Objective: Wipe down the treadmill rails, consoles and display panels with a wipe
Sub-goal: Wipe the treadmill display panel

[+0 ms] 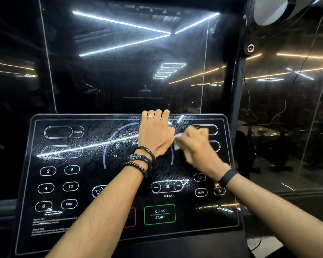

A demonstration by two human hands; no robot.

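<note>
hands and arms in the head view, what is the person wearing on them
Both forearms are bare, no sleeves. The left hand has a gold ring on one finger and several dark beaded and braided bracelets at the wrist. The right hand has a plain black wristband.

Two bare forearms reach forward and slightly inward. The left hand (155, 134) lies palm down, flat, its fingers (158, 116) straight and close together, fingertips hooked a little over a far edge; dark bracelets circle the wrist and a ring sits on one finger. The right hand (193, 146), blurred, fingers curled, grips something small and white; a dark band circles its wrist
</note>
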